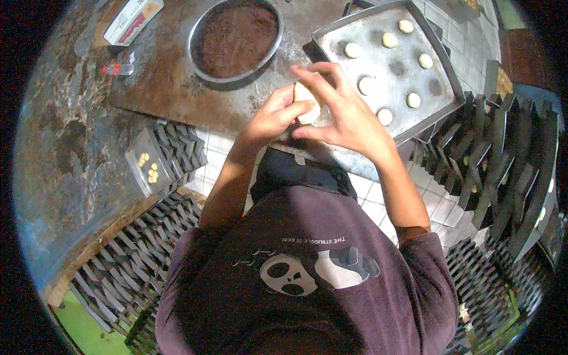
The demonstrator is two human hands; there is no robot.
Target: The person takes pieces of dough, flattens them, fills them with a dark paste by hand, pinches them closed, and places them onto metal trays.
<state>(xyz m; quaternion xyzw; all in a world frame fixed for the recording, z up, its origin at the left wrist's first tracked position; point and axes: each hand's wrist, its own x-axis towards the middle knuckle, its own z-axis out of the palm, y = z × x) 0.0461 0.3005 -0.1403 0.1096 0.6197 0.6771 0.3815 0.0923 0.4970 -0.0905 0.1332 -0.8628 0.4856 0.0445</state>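
Note:
My left hand (273, 118) grips a pale piece of dough (306, 96), with the thumb pressed into its face. Beside and over it, my right hand (346, 118) has its fingers spread and curved, thumb and forefinger wide apart; whether a fingertip touches the dough is unclear. Just right of my hands lies a square metal baking tray (400, 83) with several small round dough pieces (424, 61) spaced on it. A round metal pan (235, 38) of brown crumbly stuff stands behind my hands, on the stained metal table (160, 89).
At the upper left are a white carton (131, 19) and a small plastic bottle with red label (118, 69). A smaller tray with yellowish pieces (148, 165) is at the left. Stacked dark metal trays (473, 154) rise at both sides, over a tiled floor (370, 195).

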